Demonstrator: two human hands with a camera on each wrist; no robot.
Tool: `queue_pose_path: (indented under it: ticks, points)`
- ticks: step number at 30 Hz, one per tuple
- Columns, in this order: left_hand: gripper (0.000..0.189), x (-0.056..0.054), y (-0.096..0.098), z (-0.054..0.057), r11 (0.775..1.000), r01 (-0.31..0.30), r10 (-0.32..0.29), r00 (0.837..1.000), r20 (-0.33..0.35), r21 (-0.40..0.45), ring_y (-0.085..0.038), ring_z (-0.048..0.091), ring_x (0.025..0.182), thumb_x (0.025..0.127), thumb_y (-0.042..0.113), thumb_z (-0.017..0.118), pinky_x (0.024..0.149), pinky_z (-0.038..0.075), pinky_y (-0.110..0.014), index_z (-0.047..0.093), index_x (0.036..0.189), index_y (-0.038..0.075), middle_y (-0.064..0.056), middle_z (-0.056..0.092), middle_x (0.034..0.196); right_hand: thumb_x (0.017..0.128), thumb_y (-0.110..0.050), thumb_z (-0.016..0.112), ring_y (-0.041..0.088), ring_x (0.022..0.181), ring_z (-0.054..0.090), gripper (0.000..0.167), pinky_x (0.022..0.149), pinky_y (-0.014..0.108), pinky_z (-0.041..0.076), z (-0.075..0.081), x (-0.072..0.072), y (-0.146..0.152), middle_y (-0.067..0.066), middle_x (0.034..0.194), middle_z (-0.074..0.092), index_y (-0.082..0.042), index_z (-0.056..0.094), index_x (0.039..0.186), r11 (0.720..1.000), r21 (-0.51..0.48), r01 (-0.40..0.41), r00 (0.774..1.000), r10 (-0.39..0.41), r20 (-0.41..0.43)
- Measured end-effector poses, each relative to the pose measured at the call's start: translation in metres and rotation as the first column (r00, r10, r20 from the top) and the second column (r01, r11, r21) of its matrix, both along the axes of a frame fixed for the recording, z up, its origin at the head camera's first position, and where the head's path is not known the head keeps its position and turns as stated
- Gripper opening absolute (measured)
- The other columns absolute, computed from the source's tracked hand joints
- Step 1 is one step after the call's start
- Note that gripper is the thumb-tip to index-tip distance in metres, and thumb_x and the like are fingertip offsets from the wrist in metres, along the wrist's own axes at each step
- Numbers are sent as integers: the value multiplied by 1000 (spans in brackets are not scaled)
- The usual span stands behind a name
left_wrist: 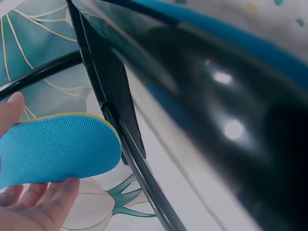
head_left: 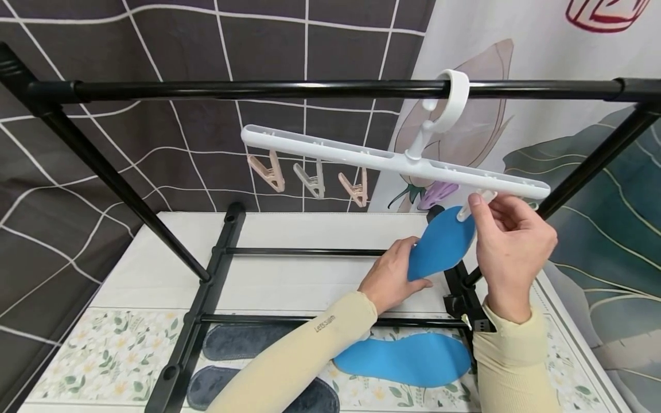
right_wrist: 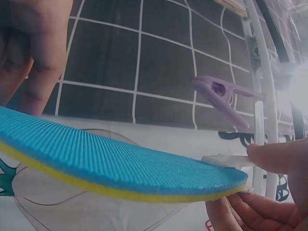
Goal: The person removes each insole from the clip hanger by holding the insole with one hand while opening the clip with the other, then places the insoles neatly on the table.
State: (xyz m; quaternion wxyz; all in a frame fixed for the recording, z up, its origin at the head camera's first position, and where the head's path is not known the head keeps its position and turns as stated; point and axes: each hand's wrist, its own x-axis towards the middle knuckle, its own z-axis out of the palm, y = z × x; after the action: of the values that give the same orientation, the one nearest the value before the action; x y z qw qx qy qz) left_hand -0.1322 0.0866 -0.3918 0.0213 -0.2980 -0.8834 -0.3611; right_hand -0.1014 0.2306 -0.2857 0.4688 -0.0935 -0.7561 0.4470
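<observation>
A blue insole with a yellow underside hangs aslant below the white clip hanger. My left hand holds its lower end, the thumb on one edge and the fingers on the other. With thumb and fingers, my right hand pinches a white clip under the hanger's right arm. In the right wrist view, that clip's jaws straddle the insole's tip; how firmly they bite cannot be told. A second blue insole lies flat on the surface below.
The hanger's hook loops over a black rack bar. Pink and grey clips dangle from its left arm; a purple clip is nearby. Dark grey insoles lie beneath my left forearm. Lower black rails cross the rack.
</observation>
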Motion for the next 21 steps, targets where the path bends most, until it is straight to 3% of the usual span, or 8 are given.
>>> queue_pose_path:
  ticks: [5, 21]
  points:
    - [84, 0, -2, -1, 1000, -6, 6, 1000, 0, 14, -17, 57, 125, 84, 41, 82, 103, 47, -27, 39, 150, 9, -7, 53, 141, 88, -20, 79, -2, 73, 64, 26, 73, 12, 50, -1, -1, 0, -10, 89, 72, -4, 78, 109, 1000, 6, 1, 1000, -1, -17]
    - [83, 2, -6, 0, 1000, -7, 6, 1000, 25, 21, -16, 56, 127, 84, 40, 82, 104, 45, -26, 40, 150, 11, -5, 53, 142, 89, -19, 77, -3, 73, 64, 25, 72, 12, 50, 0, -2, -2, -5, 92, 74, -3, 78, 108, 1000, 11, 0, 1000, 0, -27]
